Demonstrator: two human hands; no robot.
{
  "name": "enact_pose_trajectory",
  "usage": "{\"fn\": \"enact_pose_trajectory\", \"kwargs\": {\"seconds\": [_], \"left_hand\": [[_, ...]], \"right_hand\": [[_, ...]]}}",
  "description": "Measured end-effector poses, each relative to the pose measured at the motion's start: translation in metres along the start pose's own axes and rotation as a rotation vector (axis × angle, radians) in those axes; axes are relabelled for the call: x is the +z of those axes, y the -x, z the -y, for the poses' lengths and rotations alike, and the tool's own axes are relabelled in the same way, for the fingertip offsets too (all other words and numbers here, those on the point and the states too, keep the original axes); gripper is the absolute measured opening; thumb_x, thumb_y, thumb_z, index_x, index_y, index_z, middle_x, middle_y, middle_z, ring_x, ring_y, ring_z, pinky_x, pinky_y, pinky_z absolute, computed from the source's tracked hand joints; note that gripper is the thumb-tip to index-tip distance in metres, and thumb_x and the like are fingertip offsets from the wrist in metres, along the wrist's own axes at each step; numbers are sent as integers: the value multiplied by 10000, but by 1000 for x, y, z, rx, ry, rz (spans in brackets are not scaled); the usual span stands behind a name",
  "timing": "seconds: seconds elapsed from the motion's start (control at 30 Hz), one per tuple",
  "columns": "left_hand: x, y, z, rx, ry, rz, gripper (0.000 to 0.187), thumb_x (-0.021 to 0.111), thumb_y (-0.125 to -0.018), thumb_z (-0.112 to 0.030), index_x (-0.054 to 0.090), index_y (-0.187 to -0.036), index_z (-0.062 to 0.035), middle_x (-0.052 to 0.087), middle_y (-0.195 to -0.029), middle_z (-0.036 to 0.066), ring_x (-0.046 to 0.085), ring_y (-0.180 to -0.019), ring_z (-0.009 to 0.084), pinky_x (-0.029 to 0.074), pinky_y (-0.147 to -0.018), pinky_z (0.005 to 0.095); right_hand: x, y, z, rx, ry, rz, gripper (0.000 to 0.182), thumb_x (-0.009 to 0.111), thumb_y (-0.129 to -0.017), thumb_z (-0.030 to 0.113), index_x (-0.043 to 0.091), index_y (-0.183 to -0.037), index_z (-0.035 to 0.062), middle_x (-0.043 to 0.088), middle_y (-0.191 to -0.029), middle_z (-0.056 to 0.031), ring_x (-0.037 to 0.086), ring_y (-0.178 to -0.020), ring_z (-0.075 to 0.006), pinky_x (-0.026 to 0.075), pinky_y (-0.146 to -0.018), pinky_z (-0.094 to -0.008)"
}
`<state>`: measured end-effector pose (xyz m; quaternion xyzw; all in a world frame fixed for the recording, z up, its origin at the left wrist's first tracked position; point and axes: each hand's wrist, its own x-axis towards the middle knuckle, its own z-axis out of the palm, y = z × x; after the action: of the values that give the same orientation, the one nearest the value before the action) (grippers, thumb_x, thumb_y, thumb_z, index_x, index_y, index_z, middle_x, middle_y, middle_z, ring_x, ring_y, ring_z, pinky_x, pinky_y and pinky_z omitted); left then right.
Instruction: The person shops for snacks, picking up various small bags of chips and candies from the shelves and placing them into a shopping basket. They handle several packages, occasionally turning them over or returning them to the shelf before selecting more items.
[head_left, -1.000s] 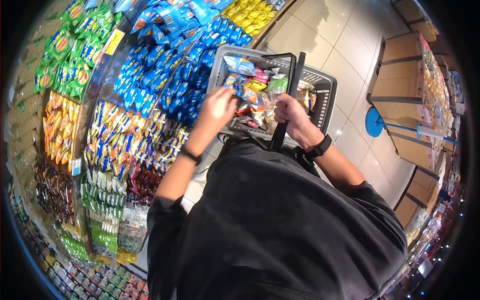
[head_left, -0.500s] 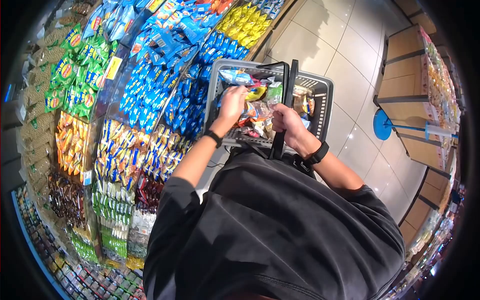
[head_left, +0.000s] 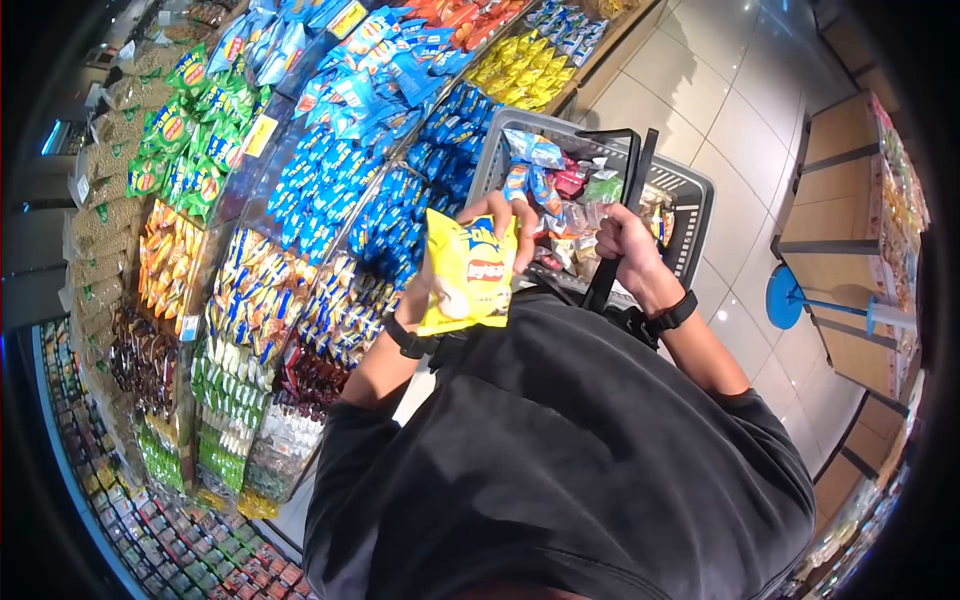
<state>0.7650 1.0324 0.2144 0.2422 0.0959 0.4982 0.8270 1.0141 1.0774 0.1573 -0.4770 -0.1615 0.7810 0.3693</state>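
Observation:
A yellow bag of potato chips (head_left: pixel 462 285) is held up by its top by my left hand (head_left: pixel 505 215), whose fingers are closed over it. The bag hangs in front of my chest, outside the shopping basket. My right hand (head_left: pixel 628 240) is wrapped in a fist round the dark handle (head_left: pixel 648 160) of the grey basket (head_left: pixel 690 200). Inside the basket lie several snack packets: a light blue bag (head_left: pixel 534 149), a green packet (head_left: pixel 604 187) and a dark pink one (head_left: pixel 568 178). My right fist hides part of the handle.
To the left stands a sloped display with blue snack packets (head_left: pixel 310 195), green chip bags (head_left: pixel 190 140) and yellow packets (head_left: pixel 520 72). Wooden shelving (head_left: pixel 825 215) lines the right side, with a round blue disc (head_left: pixel 784 297) beside it. Tiled floor (head_left: pixel 735 190) runs between.
My left hand has come out of the basket with the yellow chip bag and moved toward my chest. My right hand still grips the handle. The view has shifted slightly.

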Motion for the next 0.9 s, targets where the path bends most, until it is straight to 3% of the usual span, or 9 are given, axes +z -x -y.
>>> {"fn": "enact_pose_trajectory", "kwargs": {"seconds": [0.2, 0.27, 0.47, 0.5, 0.63, 0.67, 0.8, 0.83, 0.9], "left_hand": [[32, -31, 29, 1, -346, 61, 324, 523, -966, -385, 508, -936, -63, 541, -1099, 172, 660, -881, 296, 543, -768, 369], [37, -37, 39, -66, -373, 181, 231, 525, -991, -279, 536, -984, -49, 530, -1191, 229, 659, -1006, 392, 567, -760, 421], [68, -60, 26, -186, -422, 287, 762, 564, -877, -682, 444, -1283, -48, 401, -1436, 245, 502, -1277, 413, 406, -1042, 536], [71, -70, 29, -182, -426, 320, 790, 692, -828, -612, 404, -1292, -41, 489, -1317, 152, 589, -1093, 204, 432, -1026, 416], [101, -98, 13, -330, -777, 94, 407, 731, -879, -108, 422, -1144, -107, 596, -1065, 57, 578, -928, 116, 502, -826, 335], [98, -113, 12, -187, -1049, 115, 384, 727, -876, -76, 440, -1130, -99, 577, -1044, 55, 566, -926, 109, 481, -815, 295], [84, -177, -16, -162, -966, 74, 382, 743, -867, -56, 512, -1171, -43, 582, -1076, 83, 596, -1038, 159, 469, -885, 279], [74, -195, -27, -25, -1037, 0, 421, 781, -839, -108, 587, -1199, -12, 567, -1180, 107, 558, -1140, 198, 456, -935, 317], [47, -240, -73, 456, -1747, 139, 740, 815, -815, -155, 420, -1422, -6, 476, -1397, 147, 475, -1303, 241, 446, -1012, 334]], "right_hand": [[-40, -5, 33, -48, -25, -18, 333, 560, -924, 205, 391, -638, 200, 256, -538, 80, 226, -451, -79, 199, -471, -278], [-53, -5, 45, -51, -19, -97, 353, 594, -912, 221, 384, -628, 211, 259, -536, 80, 228, -444, -78, 204, -457, -274], [-103, -19, 69, -52, -115, -176, 279, 563, -942, 216, 425, -701, 194, 226, -528, 85, 221, -437, -73, 204, -446, -271], [-107, -18, 74, -57, -135, -194, 293, 568, -938, 212, 413, -690, 197, 226, -527, 84, 222, -437, -74, 203, -445, -271], [-143, -28, 86, -103, -234, -251, 362, 598, -917, 215, 354, -648, 215, 228, -518, 80, 226, -432, -79, 192, -435, -276], [-151, -29, 92, -101, -246, -275, 368, 602, -914, 220, 353, -644, 216, 221, -517, 79, 224, -432, -81, 190, -435, -278], [-191, -45, 109, -163, -299, -385, 368, 617, -895, 240, 361, -632, 225, 216, -518, 81, 226, -436, -79, 199, -440, -279], [-202, -50, 115, -183, -294, -380, 326, 620, -886, 244, 390, -656, 225, 215, -524, 83, 229, -444, -76, 202, -444, -275], [-201, -58, 139, -190, -346, -481, 384, 638, -882, 209, 364, -613, 214, 198, -518, 72, 213, -440, -87, 224, -447, -268]]}}
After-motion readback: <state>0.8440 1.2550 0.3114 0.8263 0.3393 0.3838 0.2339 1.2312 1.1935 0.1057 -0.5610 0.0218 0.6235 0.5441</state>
